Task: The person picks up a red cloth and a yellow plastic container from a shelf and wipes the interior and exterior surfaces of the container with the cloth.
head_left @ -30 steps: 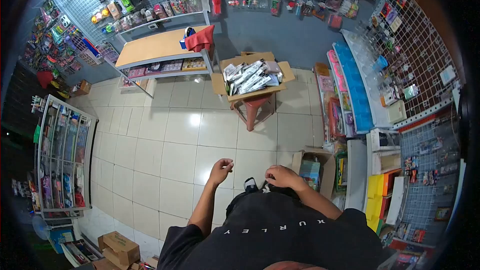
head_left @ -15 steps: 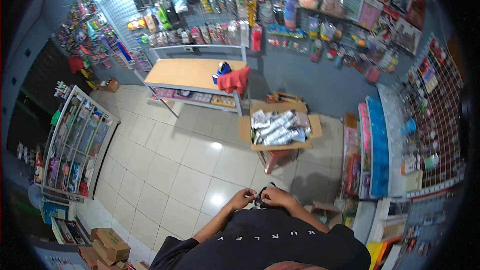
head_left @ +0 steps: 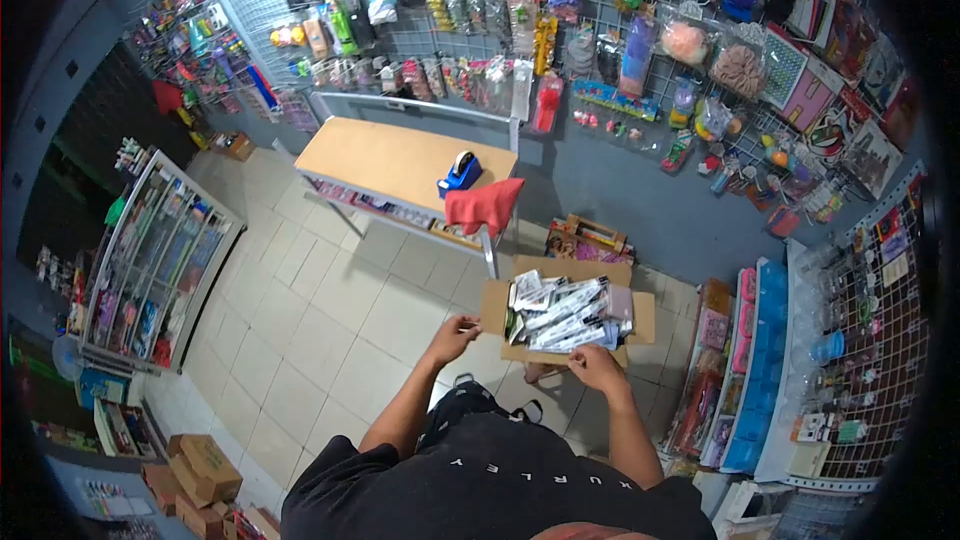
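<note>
An open cardboard box [head_left: 640, 318] full of white and silver flat packets [head_left: 565, 315] sits ahead of me on a low reddish stool [head_left: 540, 373]. Just off the box's left flap, my left hand [head_left: 453, 340] hovers with its fingers loosely bent and apart, nothing visible in them. My right hand [head_left: 598, 368] is over the near rim of the box with its fingers drawn together. Whether those fingers pinch the rim or a packet is hidden from me.
A wooden-topped table [head_left: 375, 155] carries a blue tape dispenser [head_left: 460, 176] and a red cloth [head_left: 484, 206]. Behind it hangs a wall of packaged goods. A glass display case [head_left: 165, 260] stands left, cardboard boxes [head_left: 205, 468] lie lower left, and blue plastic goods [head_left: 757, 370] line the right.
Both hands have parted from in front of my torso, where they were close together at a dark item, and reached forward to the box. The view has shifted and the box appears nearer.
</note>
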`<action>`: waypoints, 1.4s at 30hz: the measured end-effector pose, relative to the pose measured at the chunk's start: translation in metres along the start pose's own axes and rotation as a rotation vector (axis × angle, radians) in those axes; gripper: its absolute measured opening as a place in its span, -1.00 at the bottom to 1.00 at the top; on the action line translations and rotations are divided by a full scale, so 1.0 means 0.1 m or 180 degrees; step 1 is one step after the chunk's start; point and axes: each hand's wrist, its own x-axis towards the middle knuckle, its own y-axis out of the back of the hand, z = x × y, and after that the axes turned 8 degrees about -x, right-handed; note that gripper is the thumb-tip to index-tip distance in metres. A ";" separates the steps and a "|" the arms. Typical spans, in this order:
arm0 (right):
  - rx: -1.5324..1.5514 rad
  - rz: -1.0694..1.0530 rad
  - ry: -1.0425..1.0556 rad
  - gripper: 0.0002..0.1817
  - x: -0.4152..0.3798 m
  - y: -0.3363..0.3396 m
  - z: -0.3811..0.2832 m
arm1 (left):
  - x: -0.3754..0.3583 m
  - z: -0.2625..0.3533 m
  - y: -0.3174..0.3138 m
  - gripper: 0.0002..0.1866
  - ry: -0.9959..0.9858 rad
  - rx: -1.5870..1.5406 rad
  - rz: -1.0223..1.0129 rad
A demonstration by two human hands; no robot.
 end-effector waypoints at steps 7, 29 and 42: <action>-0.0154 -0.0036 -0.1099 -0.71 -0.08 -0.02 0.08 | 1.43 0.37 0.62 -0.44 -0.0408 0.0328 0.0732; 0.0462 0.0368 -0.1426 -0.68 0.13 -1.32 -1.43 | 2.53 1.37 0.85 -0.80 -0.1697 -0.0200 0.0168; 0.3409 0.4096 -0.2043 -0.40 -1.13 -1.49 -2.02 | 0.42 1.11 -0.92 -0.62 -0.1235 -0.0344 -0.3782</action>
